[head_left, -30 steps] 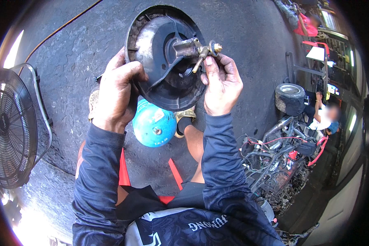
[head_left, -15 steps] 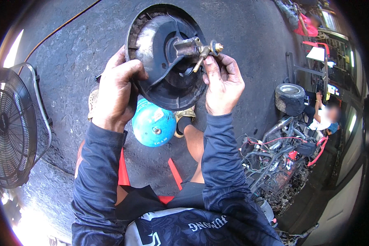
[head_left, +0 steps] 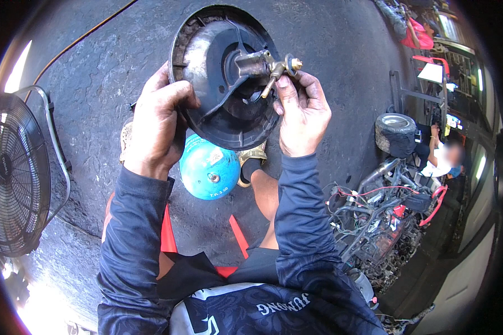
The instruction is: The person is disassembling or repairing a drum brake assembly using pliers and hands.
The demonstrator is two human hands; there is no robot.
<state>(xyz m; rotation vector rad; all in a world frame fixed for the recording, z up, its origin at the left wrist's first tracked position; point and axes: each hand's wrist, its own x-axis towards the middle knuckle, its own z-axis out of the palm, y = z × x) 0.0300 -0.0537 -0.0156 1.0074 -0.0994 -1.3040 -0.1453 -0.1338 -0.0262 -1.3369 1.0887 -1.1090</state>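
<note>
I hold up a round black metal burner pan point(head_left: 204, 72), its dished underside toward me, scuffed and dirty. My left hand point(head_left: 165, 120) is closed round its left rim, with the thumb bent over the near edge. From the pan's middle sticks out a brass gas valve point(head_left: 276, 69) with a thin side stem and a threaded end. My right hand point(head_left: 302, 114) pinches this valve with the thumb in front; the other fingertips are partly hidden behind it. Below the pan, between my feet, stands a blue gas cylinder point(head_left: 198, 173) with a small round opening on top.
A large black floor fan point(head_left: 14, 173) stands at the left. On the right are a heap of engine parts and wiring point(head_left: 380, 223) and a small wheel with a tyre point(head_left: 395, 134). Two people are farther off at the right. A brown cable point(head_left: 86, 36) crosses the dark floor.
The pan, the valve and both hands have shifted very slightly to the left. My grip on both sides is the same.
</note>
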